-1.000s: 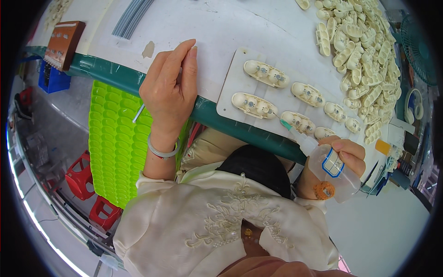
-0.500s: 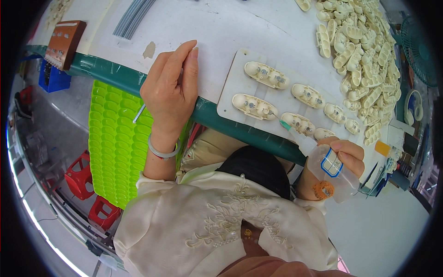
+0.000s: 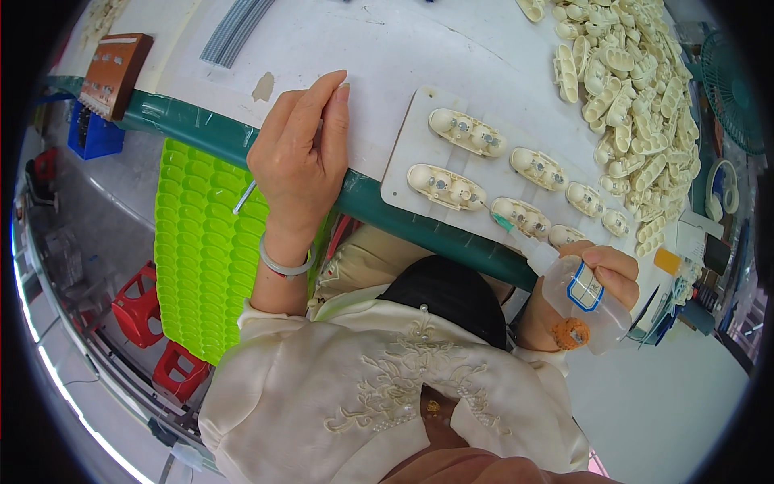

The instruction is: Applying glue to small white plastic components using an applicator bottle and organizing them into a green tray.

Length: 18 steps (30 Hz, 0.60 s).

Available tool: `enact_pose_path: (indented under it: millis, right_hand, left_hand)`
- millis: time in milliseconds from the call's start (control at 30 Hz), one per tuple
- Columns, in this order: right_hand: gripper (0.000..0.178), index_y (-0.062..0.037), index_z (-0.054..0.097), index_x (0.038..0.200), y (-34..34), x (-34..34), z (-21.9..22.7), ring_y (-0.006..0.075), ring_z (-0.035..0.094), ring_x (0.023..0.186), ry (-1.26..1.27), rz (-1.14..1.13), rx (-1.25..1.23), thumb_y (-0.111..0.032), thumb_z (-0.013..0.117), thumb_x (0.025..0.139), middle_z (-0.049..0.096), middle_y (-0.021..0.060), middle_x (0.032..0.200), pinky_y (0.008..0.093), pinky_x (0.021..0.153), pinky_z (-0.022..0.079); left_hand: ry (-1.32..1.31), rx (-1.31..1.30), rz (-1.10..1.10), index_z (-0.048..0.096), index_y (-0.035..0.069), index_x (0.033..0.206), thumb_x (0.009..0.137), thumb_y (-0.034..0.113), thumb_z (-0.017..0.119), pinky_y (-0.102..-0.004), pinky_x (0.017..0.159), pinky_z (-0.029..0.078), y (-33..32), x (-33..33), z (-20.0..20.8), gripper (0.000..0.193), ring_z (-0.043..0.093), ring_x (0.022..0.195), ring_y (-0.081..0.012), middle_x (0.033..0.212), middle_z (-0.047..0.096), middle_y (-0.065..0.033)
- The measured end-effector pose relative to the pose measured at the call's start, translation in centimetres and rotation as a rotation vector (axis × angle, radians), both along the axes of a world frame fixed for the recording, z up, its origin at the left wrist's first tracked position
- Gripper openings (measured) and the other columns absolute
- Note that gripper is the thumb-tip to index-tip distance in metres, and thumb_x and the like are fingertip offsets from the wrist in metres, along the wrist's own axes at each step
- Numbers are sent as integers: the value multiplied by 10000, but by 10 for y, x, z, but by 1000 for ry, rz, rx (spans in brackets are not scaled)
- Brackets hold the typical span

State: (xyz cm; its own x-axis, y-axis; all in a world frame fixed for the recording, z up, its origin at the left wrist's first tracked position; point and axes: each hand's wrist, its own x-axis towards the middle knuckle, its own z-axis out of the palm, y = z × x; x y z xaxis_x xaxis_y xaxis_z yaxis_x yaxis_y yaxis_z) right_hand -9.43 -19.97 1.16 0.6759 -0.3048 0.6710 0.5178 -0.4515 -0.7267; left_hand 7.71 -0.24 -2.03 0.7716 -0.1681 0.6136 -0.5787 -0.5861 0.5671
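Observation:
My right hand is wrapped round a translucent squeeze bottle with a blue-edged label and an orange-brown stain. The bottle's green needle tip points at the cream plastic shells on a white plate; its fine end is close to the near-left shell. Several oblong shells with small metal parts inside sit on this plate in two rows. My left hand is closed at the table's edge, left of the plate. A thin metal rod sticks out beside its wrist; the palm is hidden.
A large heap of cream shells lies at the right. At the far left are a brown block and grey ribbed strips. A bright green moulded tray stands below the green table edge, near red stools.
The bottle and my right hand have shifted very slightly to the right, and the green tip with them. My left hand keeps its place and pose.

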Motion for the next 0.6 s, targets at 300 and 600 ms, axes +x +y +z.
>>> enact_pose_path:
  millis: [300,600]
  right_hand:
    - [245,10,459,981,-6,0,3,223,550,668,36,5,-112,-85,602,805,483,184,859,324,459,510]
    - [240,8,454,971,-3,2,3,224,544,660,42,-14,-105,-82,603,805,478,178,848,327,463,516]
  left_hand:
    - [3,-5,0,662,54,897,786,44,642,-240,424,345,1,-1,-1,113,445,468,-120,614,528,-38]
    - [-12,-6,5,664,63,901,791,61,641,-244,428,351,0,0,-3,112,453,472,-128,616,530,-36]
